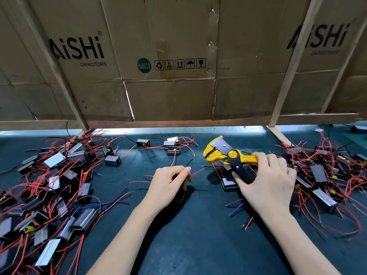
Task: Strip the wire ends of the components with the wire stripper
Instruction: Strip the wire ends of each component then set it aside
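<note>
A worker's right hand (pixel 266 175) grips the handles of a yellow wire stripper (pixel 228 155), its head pointing left across the dark surface (pixel 198 245). The left hand (pixel 168 181) pinches a red wire (pixel 196 172) of a small component (pixel 179 195) half hidden beneath it. The wire's loose end points right toward the tool's open mouth, just beside it. Heaps of components (pixel 55 185) flank both sides.
</note>
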Demonstrator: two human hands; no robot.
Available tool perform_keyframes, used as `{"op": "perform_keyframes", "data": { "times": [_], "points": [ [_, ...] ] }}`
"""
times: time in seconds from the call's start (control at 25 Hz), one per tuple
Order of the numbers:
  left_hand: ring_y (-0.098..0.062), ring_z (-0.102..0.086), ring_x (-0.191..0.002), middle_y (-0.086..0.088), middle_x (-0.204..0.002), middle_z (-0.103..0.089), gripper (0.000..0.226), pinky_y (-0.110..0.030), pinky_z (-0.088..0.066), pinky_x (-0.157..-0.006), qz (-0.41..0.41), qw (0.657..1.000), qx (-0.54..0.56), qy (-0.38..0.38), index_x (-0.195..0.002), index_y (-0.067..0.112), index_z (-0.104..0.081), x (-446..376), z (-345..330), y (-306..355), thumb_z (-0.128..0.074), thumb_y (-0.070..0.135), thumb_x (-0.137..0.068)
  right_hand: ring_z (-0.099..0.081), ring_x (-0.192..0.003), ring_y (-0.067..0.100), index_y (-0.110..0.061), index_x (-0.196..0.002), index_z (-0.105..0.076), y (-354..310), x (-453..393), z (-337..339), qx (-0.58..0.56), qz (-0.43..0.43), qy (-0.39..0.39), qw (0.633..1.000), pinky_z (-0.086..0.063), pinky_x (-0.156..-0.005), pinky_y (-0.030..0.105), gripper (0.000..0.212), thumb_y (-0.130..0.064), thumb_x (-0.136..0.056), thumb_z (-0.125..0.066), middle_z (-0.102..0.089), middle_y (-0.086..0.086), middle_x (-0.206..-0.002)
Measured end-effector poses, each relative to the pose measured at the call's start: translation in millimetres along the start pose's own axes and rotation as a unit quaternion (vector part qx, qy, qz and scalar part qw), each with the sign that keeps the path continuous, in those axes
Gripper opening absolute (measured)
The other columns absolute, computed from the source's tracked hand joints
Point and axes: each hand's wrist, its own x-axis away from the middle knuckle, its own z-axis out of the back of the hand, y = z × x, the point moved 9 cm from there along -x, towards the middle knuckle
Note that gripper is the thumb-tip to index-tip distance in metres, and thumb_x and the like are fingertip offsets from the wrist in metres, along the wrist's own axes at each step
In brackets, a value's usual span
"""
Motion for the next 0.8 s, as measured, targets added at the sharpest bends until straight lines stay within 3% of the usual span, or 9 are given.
{"op": "perform_keyframes", "data": {
  "times": [0.2, 0.6, 0.8],
  "points": [
    [-0.005, -0.046, -0.045, 0.005, -0.046, -0.053, 0.044, -0.02, -0.035, -0.054, -0.014, 0.999, -0.043, -0.013, -0.058, 0.019, -0.057, 0.0, -8.0, -1.3, -0.052, 0.03, -0.101, -0.053, -0.086, 0.032, -0.013, -0.101, -0.065, -11.9, 2.7, -1.0, -0.012, 0.034, -0.006, 0.999, -0.033, -0.073, 0.04, 0.06, -0.048, -0.058, -0.086, -0.059, 0.005, -0.089],
    [-0.009, -0.05, -0.046, 0.005, -0.045, -0.052, 0.046, -0.031, -0.045, -0.061, -0.01, 0.998, -0.061, -0.022, -0.054, 0.022, -0.054, -0.9, -9.5, -3.9, -0.051, 0.03, -0.099, -0.056, -0.08, 0.03, -0.017, -0.094, -0.064, -21.5, 1.7, 0.4, -0.033, 0.054, -0.025, 0.998, -0.033, -0.07, 0.039, 0.054, -0.061, -0.065, -0.067, -0.06, 0.0, -0.083],
    [-0.015, -0.051, -0.049, 0.004, -0.046, -0.051, 0.045, -0.035, -0.047, -0.063, -0.018, 0.997, -0.076, -0.029, -0.056, 0.018, -0.056, -0.1, -10.0, -1.2, -0.052, 0.028, -0.099, -0.06, -0.066, 0.03, -0.017, -0.08, -0.062, -20.2, -0.1, -0.1, -0.027, 0.051, -0.05, 0.997, -0.031, -0.065, 0.037, 0.043, -0.053, -0.065, -0.081, -0.06, -0.001, -0.068]
  ]
}}
